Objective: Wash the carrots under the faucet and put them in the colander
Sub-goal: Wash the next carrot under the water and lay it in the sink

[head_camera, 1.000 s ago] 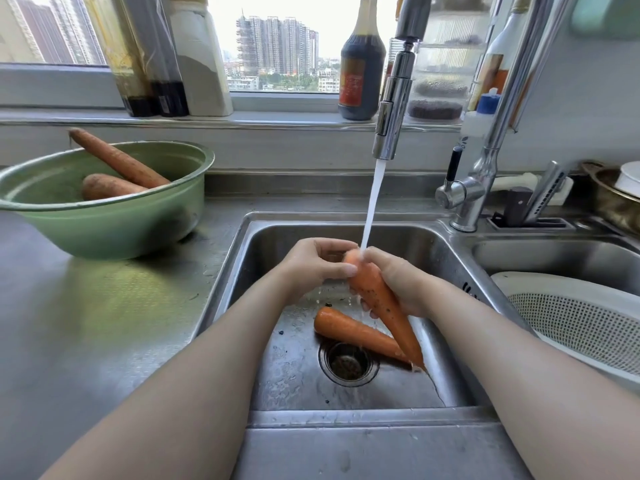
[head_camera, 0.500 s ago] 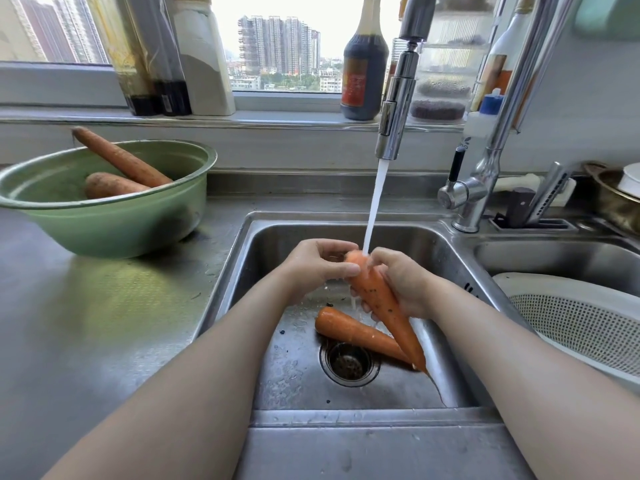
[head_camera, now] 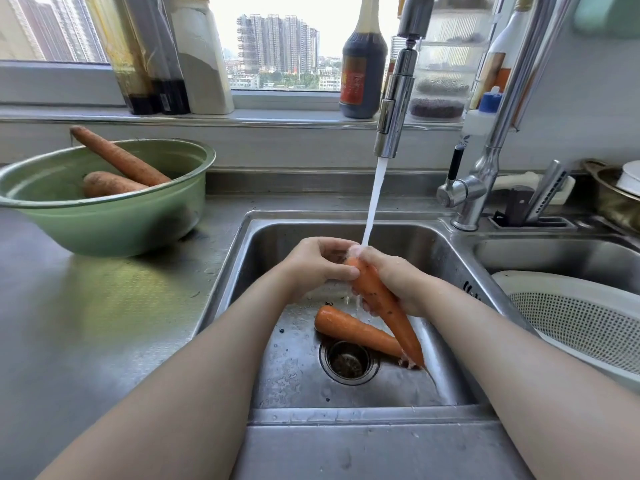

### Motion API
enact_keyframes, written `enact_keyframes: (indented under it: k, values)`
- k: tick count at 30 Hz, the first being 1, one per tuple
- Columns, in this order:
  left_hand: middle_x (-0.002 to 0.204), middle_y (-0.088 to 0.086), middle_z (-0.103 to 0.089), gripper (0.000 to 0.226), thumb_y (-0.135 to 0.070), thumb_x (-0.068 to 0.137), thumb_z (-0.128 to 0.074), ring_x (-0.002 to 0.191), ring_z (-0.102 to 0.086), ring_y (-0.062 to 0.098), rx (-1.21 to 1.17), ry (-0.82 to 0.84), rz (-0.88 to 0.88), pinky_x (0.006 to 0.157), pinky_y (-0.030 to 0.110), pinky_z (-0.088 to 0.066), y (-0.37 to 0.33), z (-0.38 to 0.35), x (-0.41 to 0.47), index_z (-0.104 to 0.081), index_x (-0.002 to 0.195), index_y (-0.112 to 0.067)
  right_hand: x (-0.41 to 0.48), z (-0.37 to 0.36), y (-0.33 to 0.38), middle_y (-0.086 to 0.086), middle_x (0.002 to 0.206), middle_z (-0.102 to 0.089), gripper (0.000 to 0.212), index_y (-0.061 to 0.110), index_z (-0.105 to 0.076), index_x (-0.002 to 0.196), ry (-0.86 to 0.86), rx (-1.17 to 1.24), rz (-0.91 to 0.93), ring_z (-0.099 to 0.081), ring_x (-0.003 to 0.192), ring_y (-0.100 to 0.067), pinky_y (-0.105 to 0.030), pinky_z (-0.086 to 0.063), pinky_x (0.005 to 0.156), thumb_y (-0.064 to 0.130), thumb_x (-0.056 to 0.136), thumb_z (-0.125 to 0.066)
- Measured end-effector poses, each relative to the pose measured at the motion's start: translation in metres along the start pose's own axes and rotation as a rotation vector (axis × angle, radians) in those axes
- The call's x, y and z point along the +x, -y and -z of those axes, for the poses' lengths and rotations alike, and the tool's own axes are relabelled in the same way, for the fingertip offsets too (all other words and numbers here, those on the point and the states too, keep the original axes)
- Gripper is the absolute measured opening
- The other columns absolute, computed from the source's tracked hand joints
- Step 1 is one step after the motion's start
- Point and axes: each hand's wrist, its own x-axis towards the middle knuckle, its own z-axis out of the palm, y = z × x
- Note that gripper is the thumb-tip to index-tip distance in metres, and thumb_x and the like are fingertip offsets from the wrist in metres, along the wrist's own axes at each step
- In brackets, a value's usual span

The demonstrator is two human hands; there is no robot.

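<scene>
Water runs from the faucet (head_camera: 394, 98) onto the thick end of a carrot (head_camera: 384, 306) held over the left sink (head_camera: 263, 244). My left hand (head_camera: 318, 265) grips its top end and my right hand (head_camera: 391, 282) wraps its upper part; the tip points down toward me. A second carrot (head_camera: 353, 330) lies on the sink floor beside the drain (head_camera: 348, 363). Two unwashed carrots (head_camera: 117, 161) rest in the green bowl (head_camera: 114, 223) on the left counter. The white colander (head_camera: 571, 317) sits in the right basin, with no carrot visible inside.
Bottles and jars line the windowsill behind the faucet. A dark sauce bottle (head_camera: 362, 67) stands just left of the spout. The faucet's base and lever (head_camera: 464, 192) stand between the two basins. A metal pot (head_camera: 616, 195) sits at the far right.
Both hands have shifted slightly on the carrot under the stream; my right hand now covers more of its top, where the water lands. The carrot stays in place.
</scene>
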Motion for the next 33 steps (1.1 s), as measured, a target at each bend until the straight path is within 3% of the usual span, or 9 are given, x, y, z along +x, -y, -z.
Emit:
enact_keyframes:
  k: [5, 9, 12, 15, 19, 22, 27, 30, 33]
  values:
    - [0.106, 0.005, -0.079, 0.044, -0.008, 0.080, -0.088, 0.100, -0.075, 0.018, 0.010, -0.029, 0.017, 0.089, 0.033, -0.061, 0.000, -0.003, 0.001, -0.075, 0.121, -0.018, -0.002, -0.009, 0.005, -0.020, 0.075, -0.070, 0.038, 0.015, -0.063, 0.119, -0.151, -0.011, -0.006, -0.060, 0.053, -0.027, -0.033, -0.050, 0.052, 0.039, 0.111, -0.034]
    - [0.114, 0.001, -0.077, 0.044, -0.035, 0.082, -0.081, 0.109, -0.073, 0.020, 0.006, 0.034, 0.056, 0.103, 0.042, -0.056, 0.004, -0.006, 0.003, -0.071, 0.125, -0.031, -0.001, -0.004, 0.004, -0.023, 0.082, -0.067, 0.035, 0.012, -0.068, 0.122, -0.037, 0.084, -0.005, -0.060, 0.055, -0.029, -0.034, -0.050, 0.054, 0.034, 0.106, -0.045]
    - [0.112, 0.003, -0.075, 0.036, -0.042, 0.095, -0.068, 0.102, -0.073, 0.020, 0.041, 0.055, 0.082, 0.103, 0.042, -0.055, 0.005, -0.007, 0.001, -0.069, 0.129, -0.029, 0.002, 0.000, 0.002, -0.022, 0.090, -0.067, 0.041, 0.006, -0.070, 0.117, 0.079, 0.198, -0.039, -0.061, 0.061, -0.031, -0.036, -0.051, 0.057, 0.031, 0.103, -0.042]
    - [0.110, 0.009, -0.075, 0.025, -0.038, 0.104, -0.060, 0.098, -0.075, 0.024, 0.022, -0.050, 0.105, 0.096, 0.041, -0.060, 0.003, -0.008, 0.002, -0.071, 0.122, -0.024, 0.006, 0.004, 0.000, -0.022, 0.107, -0.069, 0.051, 0.000, -0.065, 0.127, 0.146, 0.219, -0.078, -0.068, 0.074, -0.032, -0.039, -0.055, 0.061, 0.038, 0.101, -0.045]
    - [0.103, 0.013, -0.077, 0.033, -0.042, 0.102, -0.063, 0.096, -0.076, 0.029, -0.027, -0.210, 0.155, 0.093, 0.042, -0.062, 0.007, -0.013, 0.008, -0.072, 0.118, -0.016, 0.004, -0.001, 0.003, -0.017, 0.100, -0.067, 0.045, 0.006, -0.062, 0.133, 0.188, 0.137, -0.077, -0.068, 0.074, -0.031, -0.037, -0.056, 0.056, 0.035, 0.104, -0.043]
    - [0.099, 0.011, -0.076, 0.039, -0.048, 0.097, -0.069, 0.091, -0.075, 0.026, -0.043, -0.335, 0.193, 0.089, 0.043, -0.063, 0.009, -0.015, 0.013, -0.074, 0.115, -0.013, 0.004, -0.001, 0.004, -0.022, 0.111, -0.066, 0.047, -0.002, -0.060, 0.132, 0.169, 0.137, -0.083, -0.068, 0.074, -0.029, -0.037, -0.057, 0.058, 0.028, 0.102, -0.037]
    - [0.092, 0.009, -0.077, 0.047, -0.056, 0.088, -0.076, 0.081, -0.076, 0.024, -0.036, -0.383, 0.225, 0.078, 0.042, -0.065, 0.008, -0.017, 0.018, -0.076, 0.108, -0.014, 0.001, -0.001, 0.003, -0.021, 0.104, -0.068, 0.040, 0.003, -0.063, 0.128, 0.168, 0.094, -0.043, -0.065, 0.070, -0.025, -0.036, -0.056, 0.056, 0.030, 0.106, -0.045]
    - [0.086, 0.003, -0.075, 0.044, -0.052, 0.090, -0.075, 0.065, -0.069, 0.011, -0.013, -0.389, 0.215, 0.054, 0.021, -0.054, 0.005, -0.020, 0.017, -0.075, 0.109, -0.013, 0.001, 0.002, 0.002, -0.021, 0.102, -0.069, 0.041, -0.001, -0.065, 0.119, 0.134, 0.073, -0.029, -0.064, 0.067, -0.023, -0.036, -0.054, 0.058, 0.030, 0.108, -0.041]
    - [0.096, 0.007, -0.077, 0.045, -0.052, 0.090, -0.075, 0.073, -0.073, 0.014, -0.032, -0.385, 0.216, 0.058, 0.022, -0.055, 0.008, -0.020, 0.020, -0.075, 0.113, -0.013, 0.000, 0.007, 0.002, -0.021, 0.096, -0.068, 0.044, -0.005, -0.066, 0.114, 0.142, 0.088, -0.032, -0.063, 0.070, -0.024, -0.037, -0.054, 0.059, 0.025, 0.107, -0.036]
